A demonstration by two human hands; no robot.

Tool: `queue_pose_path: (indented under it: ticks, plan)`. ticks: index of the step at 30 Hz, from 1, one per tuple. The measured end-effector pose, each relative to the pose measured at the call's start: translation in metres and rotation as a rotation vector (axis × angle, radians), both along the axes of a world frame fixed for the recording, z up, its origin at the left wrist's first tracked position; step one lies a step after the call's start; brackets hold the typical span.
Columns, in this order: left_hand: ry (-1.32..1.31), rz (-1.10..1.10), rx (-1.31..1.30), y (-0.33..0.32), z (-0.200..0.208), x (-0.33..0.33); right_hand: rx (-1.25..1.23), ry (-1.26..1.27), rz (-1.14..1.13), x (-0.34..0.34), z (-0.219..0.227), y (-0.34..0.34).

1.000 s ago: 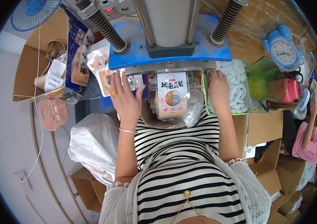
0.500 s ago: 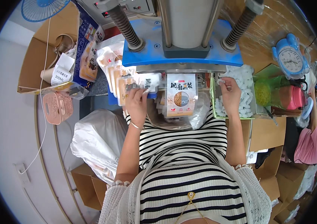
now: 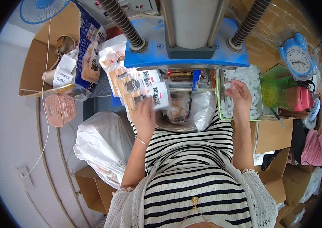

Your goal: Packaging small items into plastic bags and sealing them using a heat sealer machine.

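Note:
My left hand [image 3: 144, 117], blurred by motion, is over a fanned pile of printed spout pouches [image 3: 128, 85] left of the press. Its fingers overlap the edge of the front white-and-tan pouch [image 3: 160, 95]; whether they grip it I cannot tell. At the right, my right hand [image 3: 241, 98] pinches a small white plastic spout [image 3: 228, 86] between thumb and fingertips. It hovers over a green-edged box [image 3: 218, 100] full of similar white spouts [image 3: 244, 78]. Between my hands, below the press, a clear plastic bag [image 3: 202, 112] holds some pouches.
The press has a blue plate [image 3: 187, 60] and thick springs [image 3: 125, 22]. Under it sits a metal fixture [image 3: 180, 77] with a blue strip. A blue alarm clock [image 3: 298, 60] and a pink-lidded container [image 3: 301, 99] stand right. A person in pink [image 3: 316, 148] is at far right.
The pouch standing upright at the press front is gone, and the fixture behind it shows. My left hand has moved right and slightly nearer me. The right hand still holds a spout.

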State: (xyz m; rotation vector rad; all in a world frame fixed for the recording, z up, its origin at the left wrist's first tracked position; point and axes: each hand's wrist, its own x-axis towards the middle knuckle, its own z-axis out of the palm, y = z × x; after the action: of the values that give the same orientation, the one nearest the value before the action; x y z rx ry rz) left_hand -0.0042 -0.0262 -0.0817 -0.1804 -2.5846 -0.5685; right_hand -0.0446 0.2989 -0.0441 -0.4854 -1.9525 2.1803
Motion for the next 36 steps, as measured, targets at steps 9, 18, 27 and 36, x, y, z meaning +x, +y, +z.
queue_pose_path:
  ticks: [9,18,27,36]
  plan:
    - [-0.388,-0.136,0.770,0.054,0.059,0.002,0.356,0.322,0.387,-0.004,0.048,-0.072]
    - [-0.676,-0.214,1.080,0.079,0.024,0.004,0.210,0.115,0.417,-0.013,0.001,-0.078]
    - [-0.701,-0.078,1.264,0.074,0.013,-0.055,0.910,0.145,0.158,-0.011,0.009,-0.023]
    - [-0.009,0.184,-0.013,0.032,0.052,-0.041,1.527,-0.015,0.098,-0.006,-0.007,0.007]
